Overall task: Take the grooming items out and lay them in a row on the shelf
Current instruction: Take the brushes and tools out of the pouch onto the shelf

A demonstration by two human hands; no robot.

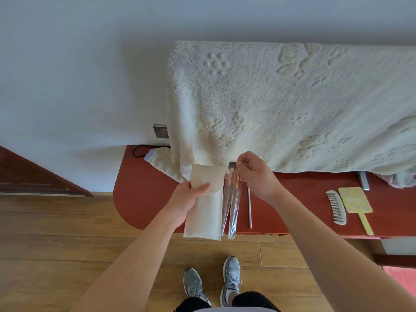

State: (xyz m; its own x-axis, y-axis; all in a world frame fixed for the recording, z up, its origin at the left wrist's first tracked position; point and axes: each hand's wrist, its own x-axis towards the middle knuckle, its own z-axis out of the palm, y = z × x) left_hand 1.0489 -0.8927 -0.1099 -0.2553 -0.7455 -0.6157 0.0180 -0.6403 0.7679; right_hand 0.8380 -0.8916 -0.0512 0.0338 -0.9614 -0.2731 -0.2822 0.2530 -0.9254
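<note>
My left hand (191,200) grips a cream cloth pouch (207,212), held upright above the front edge of the red shelf (144,199). My right hand (256,174) pinches the bristle end of two makeup brushes (230,208) in clear sleeves. They hang handle-down just right of the pouch. On the shelf lie a thin white stick (249,208), a white comb (336,207) and a yellow hand mirror (358,207), side by side to the right.
A cream embossed towel (281,104) drapes over something at the back of the shelf. A wall socket (161,131) and black cord (138,150) sit at the back left. Wooden floor and my grey shoes (211,282) lie below.
</note>
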